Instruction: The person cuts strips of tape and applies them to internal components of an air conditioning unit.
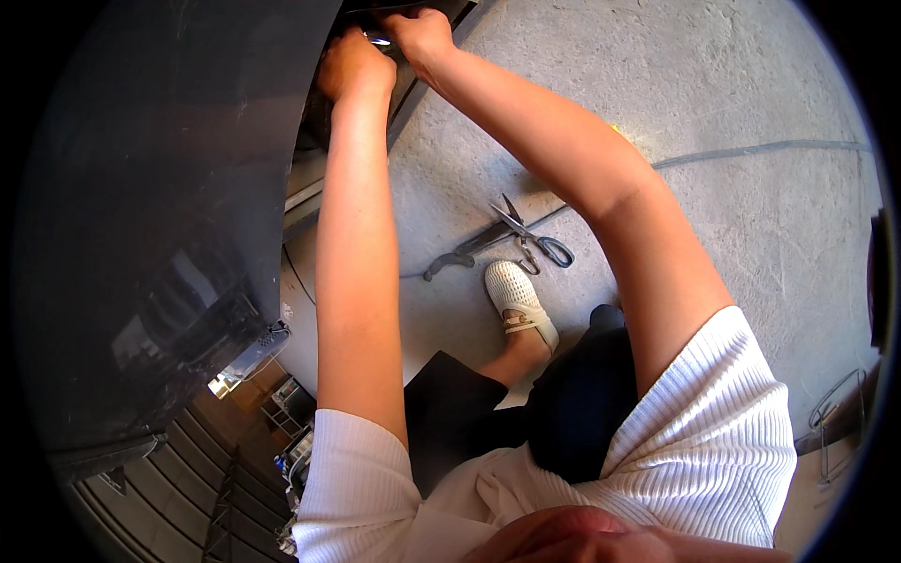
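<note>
- At the far end of my view, the left hand (357, 68) is curled, its knuckles toward me; its fingertips are hidden, so I cannot tell what, if anything, it pinches.
- Just to its right and slightly farther off, the right hand (420, 38) bends inward at the wrist; its fingers run out of sight, so its grip I cannot tell either.
- Between them a small shiny piece (378, 41) glints like metal, right beside the left hand; whether it is held is unclear to me.
- Both hands are at the dark frame (405, 111) along the panel's right edge. I judge this a close two-handed step inside it; the next move calls for steady fingers and wrists kept off that rim.
- To the left rises a broad black panel (169, 141), smooth, scuffed and faintly reflective.
- Nearer, on rough grey concrete floor (751, 75), scissors (554, 251) with dark looped handles lie open, across a long dark tool (455, 260) with a curved end.
- Just nearer still sits a cream clog (514, 291), its upper perforated.
- Off to the right, a thin grey cable (760, 152) crosses the floor.
</note>
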`<act>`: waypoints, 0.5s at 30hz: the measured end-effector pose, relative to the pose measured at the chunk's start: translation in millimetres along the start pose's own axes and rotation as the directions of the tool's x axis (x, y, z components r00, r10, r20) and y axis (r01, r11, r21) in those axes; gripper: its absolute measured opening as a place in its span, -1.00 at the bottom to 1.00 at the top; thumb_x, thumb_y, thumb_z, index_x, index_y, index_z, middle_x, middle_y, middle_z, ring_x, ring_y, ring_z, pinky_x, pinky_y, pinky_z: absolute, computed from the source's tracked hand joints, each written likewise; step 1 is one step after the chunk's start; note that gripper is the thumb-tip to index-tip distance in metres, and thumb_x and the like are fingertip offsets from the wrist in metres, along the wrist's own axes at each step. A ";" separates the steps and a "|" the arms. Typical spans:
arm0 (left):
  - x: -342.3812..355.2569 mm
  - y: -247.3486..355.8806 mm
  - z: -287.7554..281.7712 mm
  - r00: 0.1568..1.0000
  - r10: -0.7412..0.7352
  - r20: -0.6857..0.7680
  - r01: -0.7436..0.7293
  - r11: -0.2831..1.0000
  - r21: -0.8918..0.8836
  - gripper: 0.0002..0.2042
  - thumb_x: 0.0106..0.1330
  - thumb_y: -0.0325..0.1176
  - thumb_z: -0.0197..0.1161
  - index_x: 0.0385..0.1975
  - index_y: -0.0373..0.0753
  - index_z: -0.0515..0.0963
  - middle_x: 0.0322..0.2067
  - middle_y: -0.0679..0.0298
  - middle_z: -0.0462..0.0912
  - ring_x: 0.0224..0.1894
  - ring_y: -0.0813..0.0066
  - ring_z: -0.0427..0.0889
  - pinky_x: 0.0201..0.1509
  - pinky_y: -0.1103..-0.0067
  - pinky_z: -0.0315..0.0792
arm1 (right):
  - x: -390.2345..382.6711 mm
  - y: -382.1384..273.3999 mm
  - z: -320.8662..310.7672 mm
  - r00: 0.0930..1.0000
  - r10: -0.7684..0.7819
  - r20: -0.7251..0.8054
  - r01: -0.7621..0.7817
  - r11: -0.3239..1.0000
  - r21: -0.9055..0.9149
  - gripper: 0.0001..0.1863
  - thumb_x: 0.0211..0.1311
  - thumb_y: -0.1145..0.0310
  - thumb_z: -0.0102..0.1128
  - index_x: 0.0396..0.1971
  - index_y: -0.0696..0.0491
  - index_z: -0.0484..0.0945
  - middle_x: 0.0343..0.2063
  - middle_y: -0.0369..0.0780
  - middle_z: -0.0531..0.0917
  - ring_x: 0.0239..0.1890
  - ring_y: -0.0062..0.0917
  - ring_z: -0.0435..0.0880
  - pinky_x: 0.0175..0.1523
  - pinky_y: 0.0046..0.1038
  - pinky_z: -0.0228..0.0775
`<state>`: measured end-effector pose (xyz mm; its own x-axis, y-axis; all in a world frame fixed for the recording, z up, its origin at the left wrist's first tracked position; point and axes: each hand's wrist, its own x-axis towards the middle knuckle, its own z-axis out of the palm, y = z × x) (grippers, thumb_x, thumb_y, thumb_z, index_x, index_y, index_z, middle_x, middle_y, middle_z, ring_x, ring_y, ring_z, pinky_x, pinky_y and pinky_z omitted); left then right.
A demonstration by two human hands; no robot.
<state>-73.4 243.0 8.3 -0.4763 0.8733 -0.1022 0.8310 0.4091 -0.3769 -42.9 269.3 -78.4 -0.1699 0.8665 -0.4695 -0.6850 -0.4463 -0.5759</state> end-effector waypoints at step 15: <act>9.1 -18.3 6.1 0.992 0.128 0.019 -0.126 0.987 -0.101 -0.43 -0.09 -0.34 0.39 0.04 -0.24 0.47 -0.05 -0.04 0.60 0.05 -0.01 0.55 0.09 0.29 0.45 | -12.5 -9.0 -22.7 0.897 0.403 0.184 -0.421 0.904 0.073 -0.68 0.20 0.13 0.32 -0.32 0.08 0.49 -0.46 -0.28 0.65 -0.34 -0.61 0.64 -0.43 -0.54 0.22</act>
<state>-94.7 241.9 8.7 -0.3711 0.9135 -0.1669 0.9091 0.3208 -0.2658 -18.6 257.5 -82.5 -0.5585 0.6385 -0.5296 -0.5998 -0.7518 -0.2739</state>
